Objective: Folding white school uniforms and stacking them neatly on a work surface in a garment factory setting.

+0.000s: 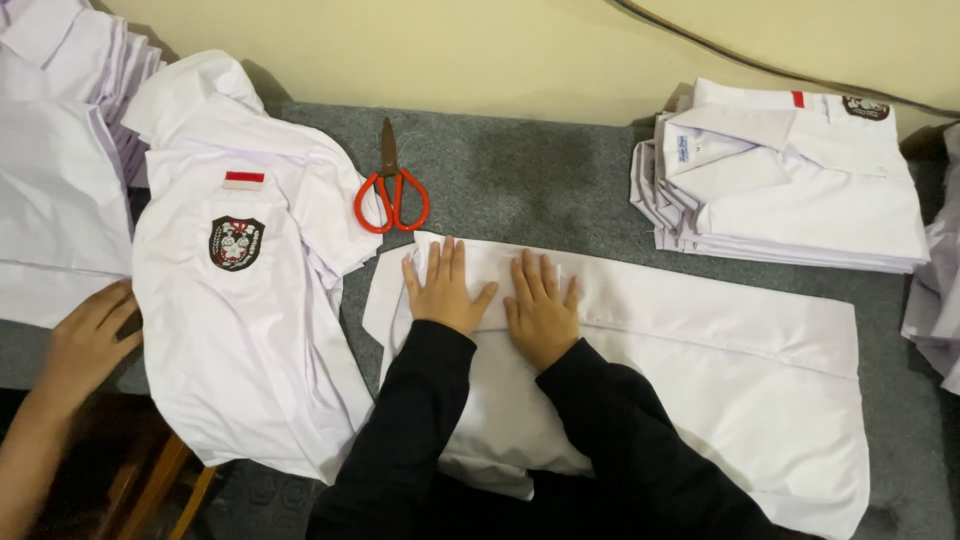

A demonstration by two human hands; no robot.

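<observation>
Pressing flat, palms down | left hand (443,288) | right hand (541,308) | white shirt (720,360)

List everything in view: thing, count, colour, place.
flat shirt: 1, white, laid out on the table at centre, under both hands
badge shirt: 1, white with a dark chest badge and a red-and-white strip, left of centre
folded shirt stack: 1 stack, white, upper right
shirt pile: 1 pile, white, far left
scissors: 1, orange handles, shut, above the flat shirt
table cover: 1, grey
cable: 1, dark, along the wall at upper right
other person's hand: 1, lower left edge
left hand: flat, palm down on the flat shirt
right hand: flat beside it
</observation>
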